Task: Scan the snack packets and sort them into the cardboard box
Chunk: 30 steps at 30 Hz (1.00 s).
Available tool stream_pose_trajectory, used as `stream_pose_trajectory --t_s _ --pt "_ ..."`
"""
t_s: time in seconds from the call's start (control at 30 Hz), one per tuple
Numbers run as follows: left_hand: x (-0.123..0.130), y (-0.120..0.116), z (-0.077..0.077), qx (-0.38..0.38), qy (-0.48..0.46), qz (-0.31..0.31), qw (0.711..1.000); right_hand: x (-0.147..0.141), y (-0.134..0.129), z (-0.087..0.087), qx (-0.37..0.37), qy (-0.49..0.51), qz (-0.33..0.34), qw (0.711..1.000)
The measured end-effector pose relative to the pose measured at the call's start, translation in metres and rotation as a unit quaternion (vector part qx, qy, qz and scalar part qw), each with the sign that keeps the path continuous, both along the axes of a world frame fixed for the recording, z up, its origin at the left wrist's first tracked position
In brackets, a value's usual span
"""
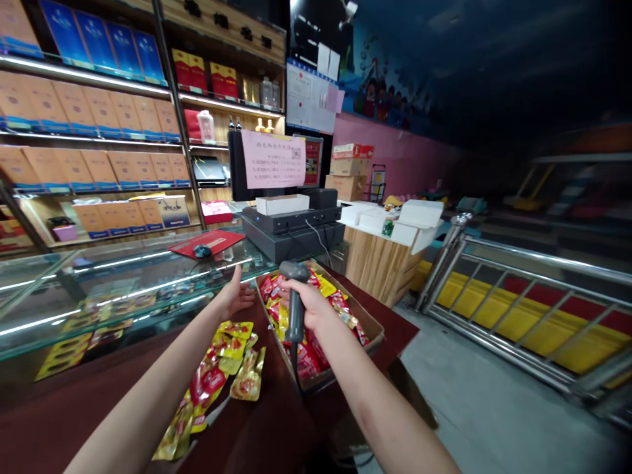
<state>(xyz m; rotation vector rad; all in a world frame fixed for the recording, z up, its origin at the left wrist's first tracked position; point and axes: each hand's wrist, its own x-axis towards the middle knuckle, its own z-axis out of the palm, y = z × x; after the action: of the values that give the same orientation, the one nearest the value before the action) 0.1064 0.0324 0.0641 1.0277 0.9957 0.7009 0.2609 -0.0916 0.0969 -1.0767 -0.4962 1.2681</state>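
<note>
My right hand (313,304) is closed round the handle of a dark grey barcode scanner (295,309), whose cable hangs from its lower end. Below the scanner is an open cardboard box (369,322) filled with red and yellow snack packets (309,355). My left hand (237,296) is open, thumb up and fingers stretched out, beside the box's left edge with nothing in it. Under my left wrist and forearm, more packets lie in a pile on the dark red counter, among them a gold packet (248,375) and a red packet (207,378).
A glass display counter (128,276) runs along the left, bearing a red mat (217,243) and a mouse (202,251). Behind the box stand a black cash drawer (276,234) and a monitor with a pink notice (274,158). A metal railing (523,289) stands at right.
</note>
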Motion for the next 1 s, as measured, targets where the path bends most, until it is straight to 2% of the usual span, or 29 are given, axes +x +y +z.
stream_pose_trajectory --t_s 0.07,0.2,0.37,0.53,0.67,0.8,0.9,1.0 --pt "-0.020 -0.008 -0.005 -0.019 0.011 0.013 1.000 -0.022 -0.006 -0.010 0.005 -0.001 0.009 1.000" --pt "-0.054 -0.032 -0.017 -0.017 0.016 -0.012 1.000 -0.063 -0.026 -0.028 0.001 -0.015 0.020 1.000" --pt "-0.072 -0.059 -0.040 0.117 0.094 -0.041 0.988 -0.094 -0.046 -0.049 -0.007 -0.028 0.019 0.999" --pt "-0.072 -0.070 -0.048 0.198 0.166 -0.076 0.963 -0.098 -0.048 -0.078 -0.015 -0.124 0.006 0.992" --pt "-0.071 -0.075 -0.049 0.269 0.235 -0.113 0.927 -0.096 -0.049 -0.091 -0.007 -0.161 0.014 0.987" --pt "-0.068 -0.079 -0.054 0.246 0.270 -0.166 0.916 -0.098 -0.049 -0.091 -0.010 -0.180 0.024 0.983" --pt "-0.066 -0.079 -0.057 0.216 0.256 -0.191 0.923 -0.099 -0.047 -0.089 -0.014 -0.170 0.025 0.985" --pt "-0.066 -0.077 -0.057 0.207 0.212 -0.192 0.936 -0.098 -0.044 -0.087 -0.008 -0.151 -0.003 0.989"
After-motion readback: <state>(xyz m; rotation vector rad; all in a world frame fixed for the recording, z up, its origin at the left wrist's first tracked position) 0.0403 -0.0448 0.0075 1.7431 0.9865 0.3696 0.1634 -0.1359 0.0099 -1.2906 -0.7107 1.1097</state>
